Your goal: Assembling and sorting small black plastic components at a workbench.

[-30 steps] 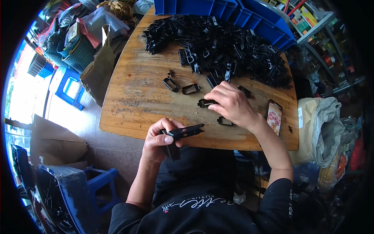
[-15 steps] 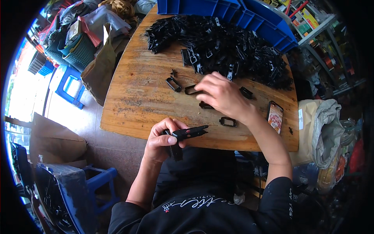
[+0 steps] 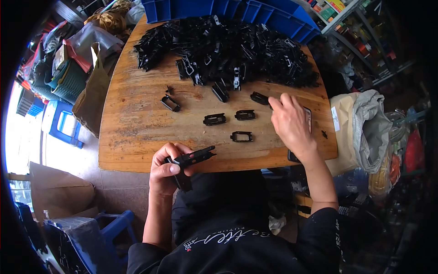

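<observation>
My left hand [image 3: 169, 168] is closed round a long black plastic part [image 3: 194, 158], which sticks out to the right past the table's near edge. A flat black piece [image 3: 183, 181] hangs down below the same fingers. Over the right side of the table, my right hand [image 3: 292, 125] has its fingers bent and apart. Its fingertips are at the right end of a small black frame [image 3: 259, 97]; whether they touch it is unclear. Other black frames lie loose: one on the left [image 3: 170, 103], and a middle group including an upright rectangular one [image 3: 241, 136].
A large heap of black plastic parts [image 3: 219, 50] covers the far part of the wooden table [image 3: 132, 137]. Blue crates [image 3: 278, 18] stand behind it. A phone [image 3: 292, 156] lies partly under my right hand. A paper sack [image 3: 344, 118] stands off the right edge.
My right hand has moved from the middle frames to the right, uncovering several of them and covering much of the phone. My left hand still holds the black part. The whole view has shifted.
</observation>
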### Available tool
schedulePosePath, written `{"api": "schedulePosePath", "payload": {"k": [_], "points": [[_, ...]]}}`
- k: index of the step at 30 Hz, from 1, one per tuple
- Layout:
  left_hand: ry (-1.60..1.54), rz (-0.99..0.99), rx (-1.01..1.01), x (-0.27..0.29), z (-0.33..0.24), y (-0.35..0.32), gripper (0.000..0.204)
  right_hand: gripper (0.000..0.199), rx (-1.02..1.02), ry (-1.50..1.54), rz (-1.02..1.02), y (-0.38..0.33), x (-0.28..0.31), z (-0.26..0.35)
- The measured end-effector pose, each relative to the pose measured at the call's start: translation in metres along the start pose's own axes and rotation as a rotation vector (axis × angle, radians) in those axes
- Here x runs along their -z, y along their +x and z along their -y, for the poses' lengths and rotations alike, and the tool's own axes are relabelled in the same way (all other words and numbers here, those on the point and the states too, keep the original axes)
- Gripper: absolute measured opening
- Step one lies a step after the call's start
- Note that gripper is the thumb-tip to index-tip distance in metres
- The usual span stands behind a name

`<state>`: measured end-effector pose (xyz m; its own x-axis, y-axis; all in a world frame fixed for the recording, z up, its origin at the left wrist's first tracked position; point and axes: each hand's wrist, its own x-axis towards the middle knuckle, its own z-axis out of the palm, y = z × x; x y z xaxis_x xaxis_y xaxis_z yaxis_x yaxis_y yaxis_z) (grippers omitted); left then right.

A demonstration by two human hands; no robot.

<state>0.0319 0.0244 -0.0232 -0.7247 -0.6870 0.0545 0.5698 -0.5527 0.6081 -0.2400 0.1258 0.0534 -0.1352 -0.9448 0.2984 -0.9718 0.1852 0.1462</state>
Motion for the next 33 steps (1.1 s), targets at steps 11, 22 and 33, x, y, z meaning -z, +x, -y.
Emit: {"api": "schedulePosePath", "payload": {"k": [11,22,33], "points": [[0.004,-0.043,-0.038,0.000,0.003,-0.002,0.019,0.045,0.159,0.089,0.395,-0.003,0.015,0.005],[0.029,-0.062,-0.039,-0.002,0.004,0.003,0.021,0.020,-0.745,0.091,-0.079,-0.002,-0.082,-0.275],[0.031,-0.072,-0.040,0.001,0.003,0.000,0.023,0.018,-1.001,0.736,-0.111,-0.017,-0.067,-0.239]]}}
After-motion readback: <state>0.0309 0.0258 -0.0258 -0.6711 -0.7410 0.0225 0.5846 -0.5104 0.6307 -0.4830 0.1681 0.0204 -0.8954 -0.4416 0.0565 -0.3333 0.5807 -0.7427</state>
